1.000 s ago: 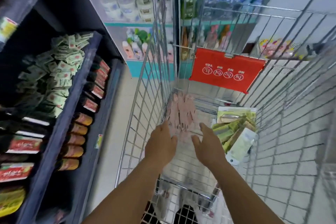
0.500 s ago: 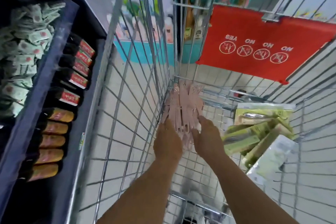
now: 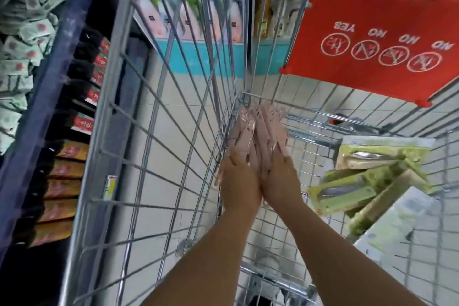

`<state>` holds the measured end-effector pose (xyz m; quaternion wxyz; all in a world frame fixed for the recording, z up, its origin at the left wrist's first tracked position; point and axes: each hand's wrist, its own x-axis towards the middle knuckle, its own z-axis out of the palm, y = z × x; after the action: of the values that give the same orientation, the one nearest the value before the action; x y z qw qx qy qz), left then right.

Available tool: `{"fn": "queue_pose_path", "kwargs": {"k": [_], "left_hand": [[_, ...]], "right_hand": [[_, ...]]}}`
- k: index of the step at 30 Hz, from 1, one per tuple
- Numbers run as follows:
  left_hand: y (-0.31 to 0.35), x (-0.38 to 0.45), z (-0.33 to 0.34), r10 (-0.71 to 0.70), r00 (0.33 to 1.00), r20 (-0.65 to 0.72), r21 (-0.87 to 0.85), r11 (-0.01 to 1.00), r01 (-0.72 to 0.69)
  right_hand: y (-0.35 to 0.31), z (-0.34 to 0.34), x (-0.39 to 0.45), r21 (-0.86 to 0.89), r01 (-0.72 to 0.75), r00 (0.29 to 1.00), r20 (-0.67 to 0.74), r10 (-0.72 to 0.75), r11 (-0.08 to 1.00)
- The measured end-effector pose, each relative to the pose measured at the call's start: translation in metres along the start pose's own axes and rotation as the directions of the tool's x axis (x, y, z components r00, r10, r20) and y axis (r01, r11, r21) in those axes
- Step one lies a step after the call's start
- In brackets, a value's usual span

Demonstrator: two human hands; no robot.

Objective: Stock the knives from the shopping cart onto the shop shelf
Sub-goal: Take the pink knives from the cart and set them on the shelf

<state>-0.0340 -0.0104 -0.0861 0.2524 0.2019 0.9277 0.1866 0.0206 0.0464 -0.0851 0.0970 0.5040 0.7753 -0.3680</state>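
Observation:
A bundle of pale pink knives point(image 3: 258, 129) lies in the near-left corner of the wire shopping cart point(image 3: 154, 146), against its left wall. My left hand point(image 3: 237, 181) grips the bundle's near end from the left. My right hand point(image 3: 282, 179) grips it from the right, and the two hands meet around it with the fingers curled onto the pink pieces. More knives in green card packs point(image 3: 345, 192) lie in a loose heap at the cart's right side. The dark shop shelf point(image 3: 49, 82) stands to the left of the cart.
A red plastic flap point(image 3: 372, 32) with warning icons hangs at the cart's far end. A white pack point(image 3: 397, 228) lies by the green ones. The shelf holds green sachets point(image 3: 22, 40), red-labelled bottles point(image 3: 95, 93) and orange-labelled bottles point(image 3: 64, 186). Tiled floor shows through the wires.
Both hands reached deeper into the cart and came together round the pink knife bundle. The view moved lower and closer to the cart floor.

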Motion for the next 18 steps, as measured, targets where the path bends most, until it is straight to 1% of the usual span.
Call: {"fn": "queue_pose_path", "kwargs": {"k": [2, 4, 7, 8, 11, 12, 15, 18], "left_hand": [[0.004, 0.003, 0.003, -0.019, 0.999, -0.033, 0.032, 0.999, 0.020], [0.009, 0.003, 0.006, -0.010, 0.999, -0.040, 0.043, 0.999, 0.012], [0.013, 0.008, 0.012, 0.009, 0.999, -0.045, 0.012, 1.000, -0.008], [0.014, 0.010, 0.013, 0.002, 0.999, -0.052, -0.006, 1.000, -0.003], [0.019, 0.011, 0.011, 0.026, 0.998, -0.066, -0.090, 0.995, -0.032], [0.020, 0.010, 0.011, 0.029, 0.998, -0.062, -0.115, 0.993, -0.037], [0.019, 0.006, 0.010, -0.037, 0.999, -0.022, -0.157, 0.987, 0.033], [0.022, 0.002, 0.007, -0.100, 0.995, 0.002, -0.128, 0.987, 0.099]], "right_hand": [[0.005, -0.003, -0.001, -0.066, 0.032, 0.999, 0.023, -0.031, 0.997], [0.010, -0.006, -0.003, -0.131, 0.045, 0.998, 0.044, -0.039, 0.990], [0.014, -0.010, -0.005, -0.158, 0.051, 0.997, 0.070, -0.040, 0.986], [0.016, -0.011, -0.004, -0.170, 0.085, 0.995, 0.071, -0.074, 0.982], [0.019, -0.014, -0.003, -0.221, 0.261, 0.964, 0.112, -0.242, 0.940], [0.019, -0.016, -0.004, -0.232, 0.291, 0.955, 0.126, -0.268, 0.928], [0.018, -0.024, -0.012, -0.182, 0.233, 0.969, 0.123, -0.213, 0.955], [0.021, -0.024, -0.018, -0.228, 0.214, 0.974, 0.129, -0.188, 0.950]]}}
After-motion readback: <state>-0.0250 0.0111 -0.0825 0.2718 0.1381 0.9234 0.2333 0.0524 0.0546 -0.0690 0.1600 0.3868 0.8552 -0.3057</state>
